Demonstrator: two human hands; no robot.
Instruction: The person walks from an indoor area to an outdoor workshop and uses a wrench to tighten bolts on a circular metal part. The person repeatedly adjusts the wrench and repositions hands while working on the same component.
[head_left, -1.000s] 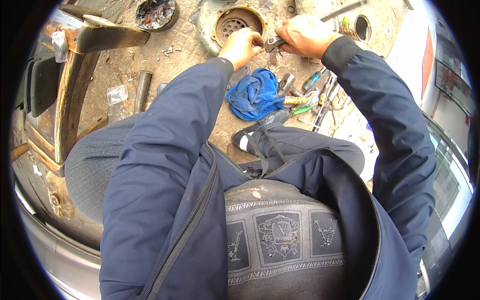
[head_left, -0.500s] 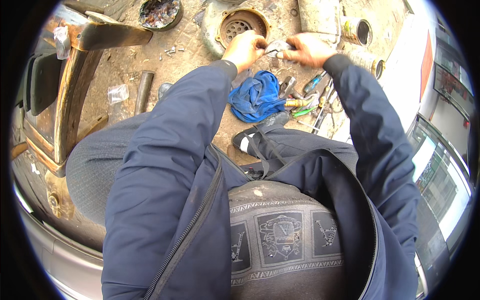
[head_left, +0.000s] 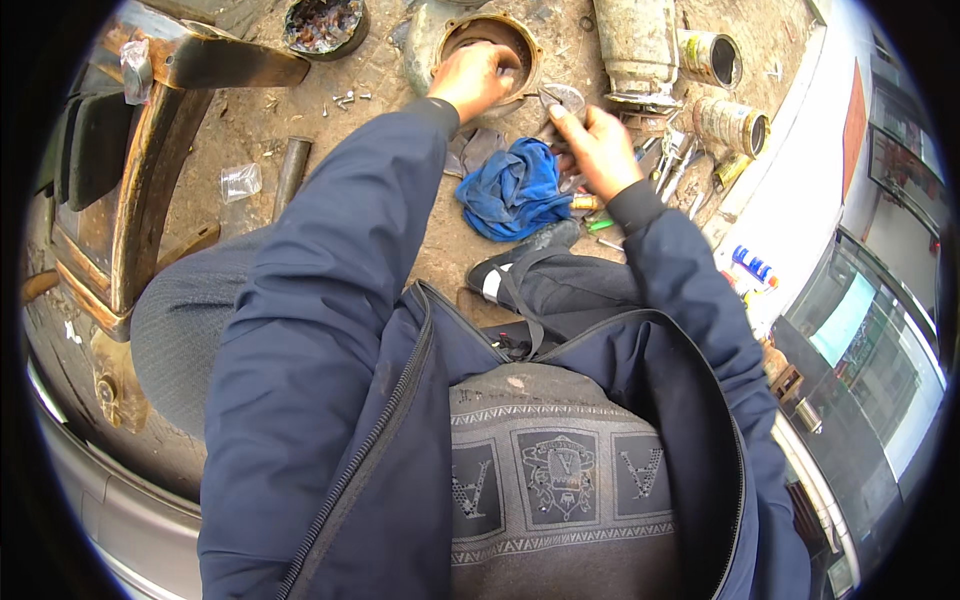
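Observation:
My left hand [head_left: 470,82] reaches into the round recess of a metal housing [head_left: 425,55] with brass-coloured rim, its fingers closed and their tips partly hidden, so I cannot make out what they hold. My right hand [head_left: 600,145], just right of the housing, is closed on a grey metal tool [head_left: 562,97], thumb on top. Below my right hand lie a crumpled blue cloth [head_left: 510,195] and several hand tools [head_left: 670,165], partly covered by the hand.
A worn wooden chair [head_left: 145,185] stands at left, near a tin of scraps [head_left: 325,25], small bolts [head_left: 345,100], a metal tube [head_left: 290,170] and a clear cup [head_left: 240,180]. A cylindrical metal body [head_left: 635,45] and cans [head_left: 705,60] lie at upper right.
My left hand has moved up into the housing's recess. My right hand and its tool have turned and moved down, with the forearm drawn in toward the middle.

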